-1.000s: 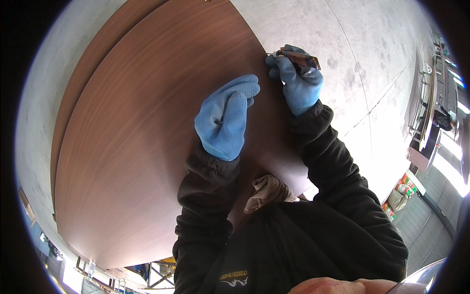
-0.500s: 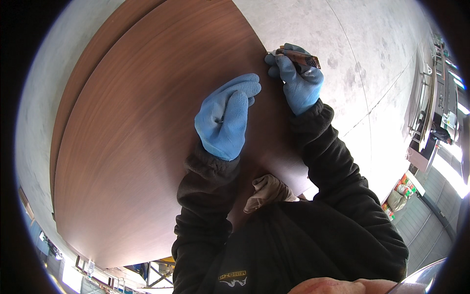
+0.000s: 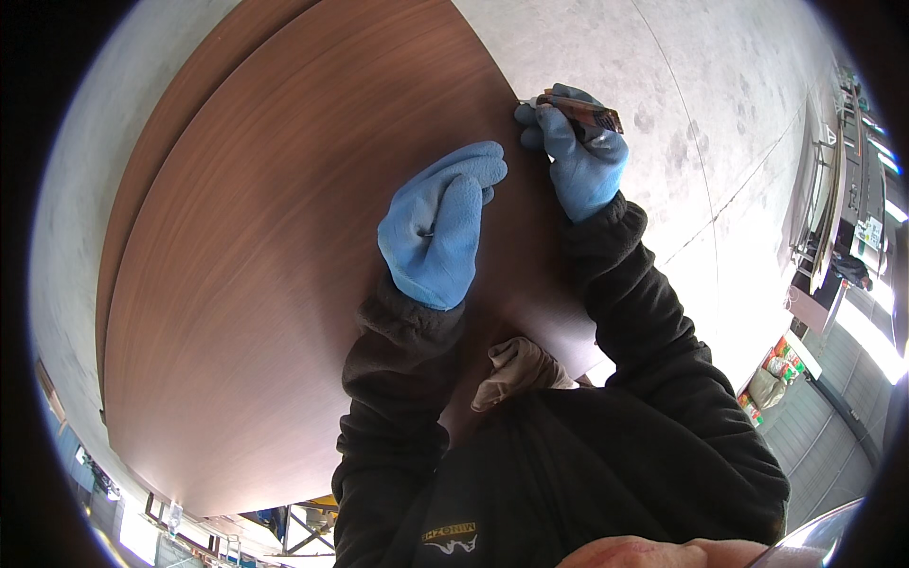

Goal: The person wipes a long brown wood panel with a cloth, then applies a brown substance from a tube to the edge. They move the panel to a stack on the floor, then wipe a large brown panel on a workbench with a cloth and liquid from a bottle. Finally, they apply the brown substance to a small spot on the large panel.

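A large brown wood-grain board (image 3: 246,312) lies beneath my hands. Along its right edge my right hand (image 3: 585,170), in a blue glove, grips a small brown tube (image 3: 592,115) between thumb and fingers. The tube's pale, narrow tip points left, at the board's edge; whether it touches cannot be told. My left hand (image 3: 434,227), also gloved in blue, is over the board with its fingers curled and the thumb pressed against them. A small dark, thin bit shows at its palm, too small to name.
A second brown board (image 3: 142,166) shows under the first along the left. Pale grey concrete floor (image 3: 748,142) spreads to the right. Beige cloth (image 3: 519,369) bulges by the board's near edge. Benches and racks (image 3: 828,218) stand far right, near bags (image 3: 772,383).
Both hands have shifted very slightly to the right. The grip on the tube is the same, and the board has not visibly moved.
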{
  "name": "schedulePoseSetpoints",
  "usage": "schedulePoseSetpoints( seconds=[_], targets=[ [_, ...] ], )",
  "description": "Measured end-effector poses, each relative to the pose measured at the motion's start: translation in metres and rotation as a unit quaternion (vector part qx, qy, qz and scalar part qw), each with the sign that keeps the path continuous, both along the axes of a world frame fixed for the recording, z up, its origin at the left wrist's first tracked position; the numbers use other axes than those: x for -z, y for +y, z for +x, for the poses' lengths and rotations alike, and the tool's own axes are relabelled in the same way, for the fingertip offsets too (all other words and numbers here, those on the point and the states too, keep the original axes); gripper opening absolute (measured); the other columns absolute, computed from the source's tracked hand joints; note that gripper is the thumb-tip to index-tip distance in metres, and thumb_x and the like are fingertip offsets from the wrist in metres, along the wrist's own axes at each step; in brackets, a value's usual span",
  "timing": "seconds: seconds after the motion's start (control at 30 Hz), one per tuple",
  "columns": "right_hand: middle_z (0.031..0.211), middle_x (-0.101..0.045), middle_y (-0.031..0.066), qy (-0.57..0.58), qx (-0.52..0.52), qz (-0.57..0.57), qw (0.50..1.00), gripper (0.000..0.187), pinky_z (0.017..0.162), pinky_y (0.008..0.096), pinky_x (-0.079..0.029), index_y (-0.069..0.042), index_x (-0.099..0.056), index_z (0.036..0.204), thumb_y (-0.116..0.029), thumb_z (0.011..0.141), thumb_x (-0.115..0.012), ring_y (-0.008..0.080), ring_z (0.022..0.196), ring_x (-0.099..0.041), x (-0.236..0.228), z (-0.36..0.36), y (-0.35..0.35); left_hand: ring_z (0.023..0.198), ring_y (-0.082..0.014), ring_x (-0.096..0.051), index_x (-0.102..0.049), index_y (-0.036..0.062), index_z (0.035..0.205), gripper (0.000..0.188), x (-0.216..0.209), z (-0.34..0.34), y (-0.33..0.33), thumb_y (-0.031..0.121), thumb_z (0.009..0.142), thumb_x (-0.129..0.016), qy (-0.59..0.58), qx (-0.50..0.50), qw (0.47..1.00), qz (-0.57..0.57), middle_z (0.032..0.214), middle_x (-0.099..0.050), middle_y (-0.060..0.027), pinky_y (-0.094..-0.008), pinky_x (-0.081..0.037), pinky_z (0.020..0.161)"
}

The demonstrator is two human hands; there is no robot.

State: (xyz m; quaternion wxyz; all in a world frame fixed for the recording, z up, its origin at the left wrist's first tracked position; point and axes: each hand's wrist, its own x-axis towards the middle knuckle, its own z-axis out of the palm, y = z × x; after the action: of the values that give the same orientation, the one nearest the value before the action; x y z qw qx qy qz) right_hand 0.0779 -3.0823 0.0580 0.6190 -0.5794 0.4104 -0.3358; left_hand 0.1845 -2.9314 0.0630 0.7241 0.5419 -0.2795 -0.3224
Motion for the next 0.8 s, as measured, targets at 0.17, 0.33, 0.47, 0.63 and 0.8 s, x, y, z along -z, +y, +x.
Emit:
schedulePoseSetpoints(
  seconds=[0.17, 0.33, 0.47, 0.63, 0.8],
  targets=[
    [0.105, -0.078, 0.0175, 0.008, 0.000, -0.008, 1.000, 0.029, 0.076, 0.0300, -0.061, 0.004, -0.065, 0.128, -0.009, 0.103, -0.068, 0.0171, 0.083, -0.073, 0.004, 0.003, -0.003, 0.112, -0.0283, -0.074, -0.071, -0.0028, 0.128, 0.032, -0.003, 0.004, -0.003, 0.021, 0.110, -0.057, 0.004, 0.004, 1.000, 0.008, 0.128, -0.073, -0.0212, -0.0380, -0.064, 0.089],
    [0.105, -0.078, 0.0175, 0.019, 0.009, 0.001, 1.000, 0.029, 0.076, 0.0300, -0.061, 0.004, -0.065, 0.129, -0.008, 0.102, -0.067, 0.0176, 0.083, -0.074, 0.006, 0.010, -0.006, 0.106, -0.0211, -0.073, -0.073, -0.0049, 0.120, 0.025, -0.003, 0.008, -0.007, 0.008, 0.108, -0.055, 0.047, -0.006, 0.999, 0.008, 0.127, -0.073, -0.0193, -0.0321, -0.060, 0.091],
    [0.105, -0.078, 0.0173, 0.001, 0.011, 0.005, 1.000, 0.028, 0.075, 0.0303, -0.061, 0.003, -0.065, 0.129, -0.007, 0.102, -0.067, 0.0178, 0.083, -0.074, 0.003, 0.008, -0.003, 0.107, -0.0218, -0.073, -0.073, -0.0049, 0.120, 0.025, -0.004, 0.007, -0.006, 0.008, 0.108, -0.056, 0.065, -0.016, 0.997, 0.028, 0.127, -0.072, -0.0195, -0.0323, -0.060, 0.091],
    [0.105, -0.078, 0.0169, -0.003, 0.009, 0.002, 1.000, 0.028, 0.075, 0.0306, -0.061, 0.003, -0.066, 0.128, -0.007, 0.102, -0.068, 0.0181, 0.083, -0.074, -0.005, -0.004, 0.004, 0.107, -0.0221, -0.073, -0.073, -0.0051, 0.121, 0.025, -0.011, -0.008, 0.003, 0.008, 0.108, -0.056, 0.042, -0.004, 0.999, 0.002, 0.127, -0.073, -0.0193, -0.0324, -0.060, 0.091],
    [0.105, -0.078, 0.0171, 0.002, 0.015, 0.006, 1.000, 0.028, 0.076, 0.0305, -0.061, 0.003, -0.066, 0.128, -0.007, 0.102, -0.068, 0.0182, 0.084, -0.074, -0.005, -0.005, 0.005, 0.106, -0.0220, -0.073, -0.073, -0.0052, 0.121, 0.025, -0.010, -0.009, 0.003, 0.008, 0.108, -0.056, 0.047, -0.005, 0.999, -0.001, 0.126, -0.073, -0.0195, -0.0323, -0.060, 0.091]
  ],
)
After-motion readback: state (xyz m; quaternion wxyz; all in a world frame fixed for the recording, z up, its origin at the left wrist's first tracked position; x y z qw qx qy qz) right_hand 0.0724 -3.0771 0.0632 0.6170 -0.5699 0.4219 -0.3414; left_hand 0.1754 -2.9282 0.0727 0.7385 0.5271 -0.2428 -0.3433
